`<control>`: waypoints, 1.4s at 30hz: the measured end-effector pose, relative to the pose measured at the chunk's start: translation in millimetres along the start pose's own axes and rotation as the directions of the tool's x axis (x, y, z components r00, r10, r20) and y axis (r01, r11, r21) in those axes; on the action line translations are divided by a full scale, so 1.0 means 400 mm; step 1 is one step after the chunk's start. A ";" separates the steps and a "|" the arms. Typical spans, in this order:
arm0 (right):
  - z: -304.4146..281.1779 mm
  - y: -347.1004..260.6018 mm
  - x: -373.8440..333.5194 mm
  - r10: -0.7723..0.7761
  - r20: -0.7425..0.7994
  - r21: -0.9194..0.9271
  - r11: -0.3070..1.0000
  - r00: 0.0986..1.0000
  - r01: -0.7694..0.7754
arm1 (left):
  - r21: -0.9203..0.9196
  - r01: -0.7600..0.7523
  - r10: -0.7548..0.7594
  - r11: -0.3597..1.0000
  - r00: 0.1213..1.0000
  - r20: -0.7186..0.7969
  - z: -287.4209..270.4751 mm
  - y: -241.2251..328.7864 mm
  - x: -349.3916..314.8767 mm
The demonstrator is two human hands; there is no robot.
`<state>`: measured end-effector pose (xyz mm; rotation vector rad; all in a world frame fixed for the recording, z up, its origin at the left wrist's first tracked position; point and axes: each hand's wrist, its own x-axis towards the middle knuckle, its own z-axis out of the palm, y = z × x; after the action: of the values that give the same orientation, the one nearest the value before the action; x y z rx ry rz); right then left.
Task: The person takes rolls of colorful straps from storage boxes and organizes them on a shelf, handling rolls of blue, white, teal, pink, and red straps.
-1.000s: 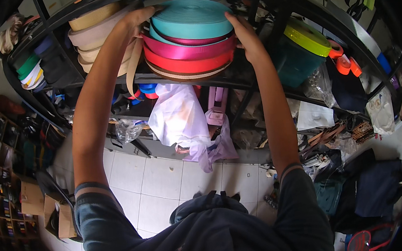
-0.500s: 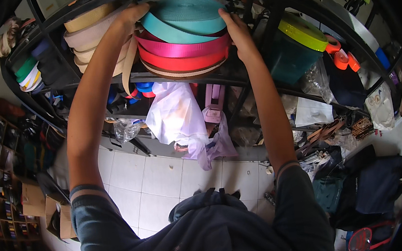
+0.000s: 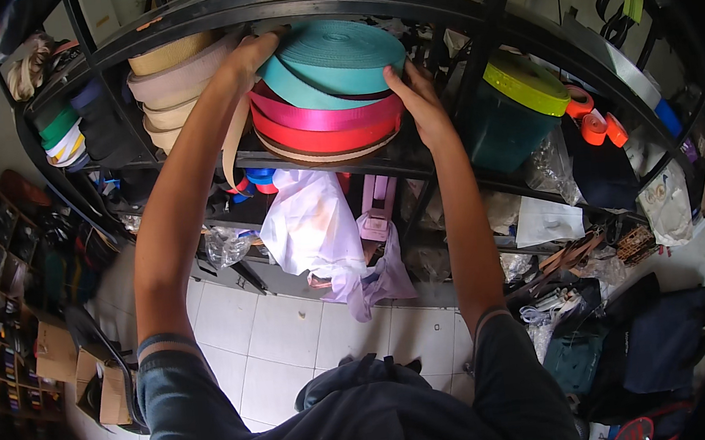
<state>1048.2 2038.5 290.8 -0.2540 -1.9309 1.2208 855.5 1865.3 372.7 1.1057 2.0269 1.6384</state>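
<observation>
Turquoise webbing roll [image 3: 343, 58] sits between the left hand [image 3: 257, 53] and right hand [image 3: 418, 100].

Between my left hand [image 3: 258, 52] and right hand [image 3: 417, 99], I'm seeing a turquoise roll [image 3: 342, 51], its top showing fine rings, above a magenta roll [image 3: 330, 118] and a red roll [image 3: 332, 140]. Left of my left hand, beige rolls [image 3: 172, 85] are showing; right of my right, orange rolls [image 3: 594, 129] are standing out.

Before me, the black shelf [image 3: 406, 163] carries coloured strap rolls [image 3: 330, 119] stacked at its front edge, beige rolls [image 3: 160, 87] toward its left end, a green tub [image 3: 507, 130] toward its right.
</observation>
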 end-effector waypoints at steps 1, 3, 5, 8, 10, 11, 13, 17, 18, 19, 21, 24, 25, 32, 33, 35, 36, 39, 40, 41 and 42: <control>0.002 0.000 -0.005 0.010 -0.002 0.002 1.000 1.000 -0.010 | -0.015 -0.001 0.001 1.000 1.000 -0.011 0.004 -0.005 -0.001; 0.011 -0.003 -0.007 -0.001 0.003 0.136 0.991 1.000 0.001 | -0.042 -0.004 0.002 0.999 0.999 -0.041 0.004 -0.014 -0.011; 0.020 -0.003 -0.011 -0.014 0.009 0.213 0.977 1.000 0.012 | -0.196 -0.024 0.018 0.980 0.999 -0.030 0.007 -0.030 0.023; -0.009 0.019 -0.021 -0.010 -0.001 0.207 0.978 1.000 0.010 | -0.334 0.048 -0.077 0.942 0.994 -0.074 0.074 0.031 0.004; -0.001 0.003 -0.036 -0.007 0.029 0.207 0.978 1.000 0.001 | -0.401 -0.004 -0.028 0.916 0.997 -0.073 0.062 0.029 0.002; 0.013 0.001 -0.043 -0.015 0.023 0.212 0.977 1.000 0.010 | -0.456 -0.013 -0.021 0.890 0.997 -0.069 0.037 -0.007 0.011; 0.010 0.010 -0.045 -0.027 -0.023 0.208 0.978 0.999 0.031 | -0.562 -0.025 0.007 0.827 0.999 -0.033 0.049 -0.009 0.006; 0.005 0.045 -0.082 0.043 -0.090 0.233 0.972 0.995 -0.021 | -0.728 0.029 -0.182 0.685 0.974 -0.132 0.059 -0.030 -0.052; 0.008 0.055 -0.092 0.037 -0.094 0.156 0.987 0.995 -0.022 | -0.754 0.002 -0.156 0.656 0.979 -0.133 0.047 -0.032 -0.071; 0.014 0.052 -0.103 0.043 -0.115 0.113 0.993 0.992 -0.030 | -0.780 -0.023 -0.133 0.625 0.982 -0.136 0.032 -0.039 -0.090; 0.023 0.041 -0.124 0.006 -0.165 -0.013 1.000 0.986 -0.008 | -0.806 -0.049 -0.119 0.590 0.982 -0.147 0.024 -0.038 -0.137; 0.022 0.050 -0.147 -0.113 -0.265 -0.187 0.980 0.958 0.064 | -0.802 -0.078 -0.117 0.592 0.977 -0.181 0.024 0.006 -0.243; 0.029 0.029 -0.166 -0.183 -0.250 -0.227 0.966 0.951 0.126 | -0.792 -0.109 -0.100 0.601 0.973 -0.210 0.019 0.008 -0.278; 0.051 -0.162 -0.434 -0.223 0.379 0.327 0.940 0.898 0.095 | -0.740 -0.112 -0.204 0.663 0.924 -0.323 0.059 -0.005 -0.504; 0.032 -0.183 -0.449 -0.204 0.484 0.222 0.969 0.851 0.107 | -0.734 -0.135 -0.193 0.666 0.919 -0.344 0.063 -0.002 -0.531; 0.007 -0.164 -0.466 -0.286 0.379 0.133 0.958 0.880 0.254 | -0.722 -0.176 -0.170 0.669 0.910 -0.379 0.076 0.005 -0.575; -0.015 -0.161 -0.467 -0.366 0.290 0.091 0.930 0.884 0.355 | -0.716 -0.209 -0.157 0.666 0.899 -0.409 0.081 0.008 -0.589; -0.075 -0.183 -0.468 -0.586 0.101 -0.067 0.802 0.804 0.594 | -0.673 -0.241 -0.118 0.700 0.890 -0.441 0.112 0.007 -0.627; -0.097 -0.200 -0.468 -0.654 0.056 -0.126 0.745 0.754 0.655 | -0.652 -0.276 -0.101 0.707 0.872 -0.479 0.128 0.006 -0.636; -0.119 -0.209 -0.469 -0.717 0.016 -0.191 0.682 0.697 0.706 | -0.665 -0.270 -0.105 0.696 0.879 -0.466 0.145 0.005 -0.644; -0.145 -0.211 -0.477 -0.731 -0.002 -0.224 0.666 0.683 0.712 | -0.682 -0.259 -0.108 0.683 0.889 -0.445 0.166 0.004 -0.647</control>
<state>1233.6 1928.5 271.0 0.3422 -1.7920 0.4572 1069.0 1724.1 296.7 0.5287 1.2438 2.6089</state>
